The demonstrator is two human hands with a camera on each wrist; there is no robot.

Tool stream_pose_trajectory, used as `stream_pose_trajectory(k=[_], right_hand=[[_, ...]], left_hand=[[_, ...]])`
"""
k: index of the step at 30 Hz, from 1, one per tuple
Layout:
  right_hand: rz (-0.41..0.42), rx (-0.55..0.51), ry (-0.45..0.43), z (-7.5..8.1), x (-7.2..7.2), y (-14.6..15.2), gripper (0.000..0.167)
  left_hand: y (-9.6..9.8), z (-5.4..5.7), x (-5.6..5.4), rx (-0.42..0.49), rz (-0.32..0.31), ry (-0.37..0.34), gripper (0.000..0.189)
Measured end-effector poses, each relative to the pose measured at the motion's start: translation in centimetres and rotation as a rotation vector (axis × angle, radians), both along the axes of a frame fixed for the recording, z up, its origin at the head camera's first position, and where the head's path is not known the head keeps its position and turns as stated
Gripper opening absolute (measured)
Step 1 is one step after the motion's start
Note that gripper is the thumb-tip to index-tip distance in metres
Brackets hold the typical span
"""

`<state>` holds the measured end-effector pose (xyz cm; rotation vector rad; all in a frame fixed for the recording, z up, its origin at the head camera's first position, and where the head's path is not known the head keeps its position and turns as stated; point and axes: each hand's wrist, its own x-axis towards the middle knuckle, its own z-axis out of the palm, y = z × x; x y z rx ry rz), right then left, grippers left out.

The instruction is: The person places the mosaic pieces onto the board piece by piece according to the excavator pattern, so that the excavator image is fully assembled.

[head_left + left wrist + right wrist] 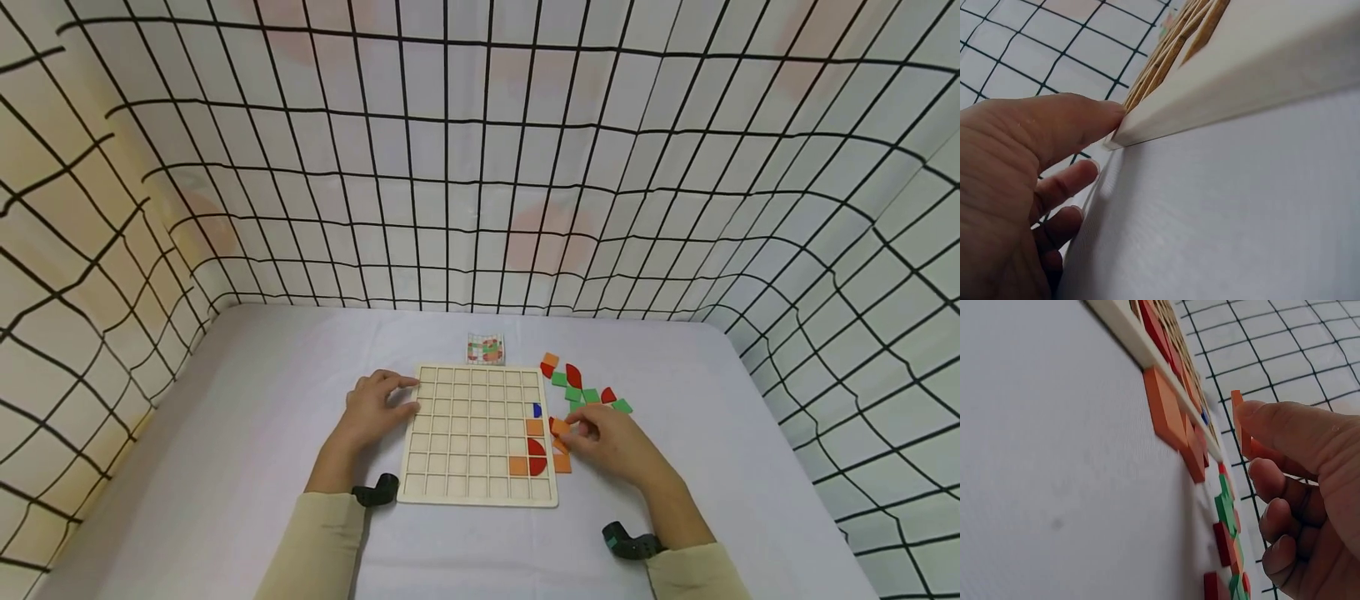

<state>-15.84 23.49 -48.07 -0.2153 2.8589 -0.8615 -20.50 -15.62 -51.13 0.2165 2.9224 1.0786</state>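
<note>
Right hand [611, 442] pinches orange tile [1241, 425] between thumb and finger — flat, thin — by board's [465, 417] right edge. Board pale, gridded, few cells filled. Left hand [372, 410] loosely spread, touching board's left edge.

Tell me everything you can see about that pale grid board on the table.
The board is pale, roughly square and looks wooden, with a plain raised rim and thin strips dividing it into small square cells. It lies flat on the white cloth. Most cells are bare; towards the right side sit a small blue piece, two orange squares and two rounded red pieces. The left hand touches its left edge.
</note>
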Motion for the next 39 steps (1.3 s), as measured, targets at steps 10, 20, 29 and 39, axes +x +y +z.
stream_pose_trajectory(k=[10,20,29,39], right_hand=[[0.036,-0.030,-0.020,0.5,0.5,-1.9,0.022],[0.133,0.005,0.002,0.2,0.7,-3.6,0.021],[0.209,0.129,-0.023,0.2,0.2,-5.6,0.014],[0.210,0.018,-0.165,0.7,-1.2,-6.1,0.014]], left_hand=[[0.1,0.1,0.1,-0.058,-0.020,-0.030,0.044],[0.2,0.3,0.3,-0.055,-0.030,-0.008,0.043],[0.2,0.3,0.3,-0.063,-0.029,-0.007,0.044],[0.1,0.3,0.3,-0.059,-0.028,-0.013,0.044]])
